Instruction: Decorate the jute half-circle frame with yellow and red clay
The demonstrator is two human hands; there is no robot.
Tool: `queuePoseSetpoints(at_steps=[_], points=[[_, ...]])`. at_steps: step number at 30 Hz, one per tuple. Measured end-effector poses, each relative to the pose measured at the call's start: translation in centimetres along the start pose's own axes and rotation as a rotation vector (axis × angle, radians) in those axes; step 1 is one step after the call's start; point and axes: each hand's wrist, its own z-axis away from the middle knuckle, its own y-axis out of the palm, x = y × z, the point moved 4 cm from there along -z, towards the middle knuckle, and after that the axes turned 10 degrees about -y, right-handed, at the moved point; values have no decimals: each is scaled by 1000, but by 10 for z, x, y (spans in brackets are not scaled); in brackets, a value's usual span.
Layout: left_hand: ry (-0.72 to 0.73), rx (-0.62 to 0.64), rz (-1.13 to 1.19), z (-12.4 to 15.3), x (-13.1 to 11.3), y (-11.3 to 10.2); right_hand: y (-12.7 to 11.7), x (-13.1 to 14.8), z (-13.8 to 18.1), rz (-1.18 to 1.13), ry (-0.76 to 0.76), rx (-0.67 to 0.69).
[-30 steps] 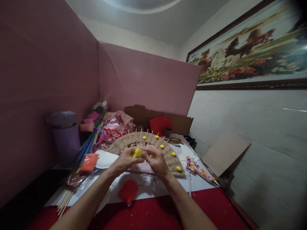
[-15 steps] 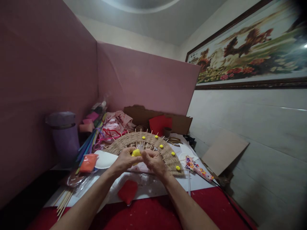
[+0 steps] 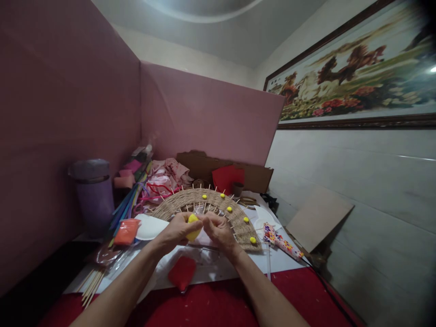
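My left hand [image 3: 176, 229] is closed round a lump of yellow clay [image 3: 192, 223]. My right hand [image 3: 218, 229] meets it from the right, fingertips pinched at the lump. Both hands hover over the near side of a woven straw arch [image 3: 177, 204] that lies on white paper [image 3: 279, 260]. Thin wooden sticks poke out along the arch's edges. Several small yellow clay balls [image 3: 229, 209] sit on its right half. A red clay packet [image 3: 182, 271] lies just below my wrists.
An orange clay packet [image 3: 126, 230] and a white paper plate [image 3: 150, 227] lie to the left, near a purple lidded bin [image 3: 92, 188]. Bamboo skewers [image 3: 91, 284] sit at the front left. Pink cloth, cardboard and a red sheet [image 3: 227, 177] crowd the back. A patterned cone [image 3: 283, 242] lies right.
Both hands have sunk slightly and drawn closer together around the yellow clay, which now sits deeper in my left hand's fingers.
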Motion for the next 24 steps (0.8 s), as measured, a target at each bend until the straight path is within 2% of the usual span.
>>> queuePoseSetpoints(at_steps=[3,6,10,13,16,21,24], points=[[-9,-42,-50,1,0,1,1,-4,0,6,-18,28],[-35,-53,-56,3,-3,4,3,-6,2,-23,30,46],[0,-48,18,5,-9,5,3,-6,4,-159,176,-44],[7,-72,77,4,-10,1,0,-3,2,-243,188,-136],[-18,-110,78,3,-8,-2,-3,-1,0,-183,150,-160],[32,-87,35,0,-7,1,-9,4,-2,-25,75,-166],[44,-111,29,-1,-6,0,-9,4,-3,1,81,-168]])
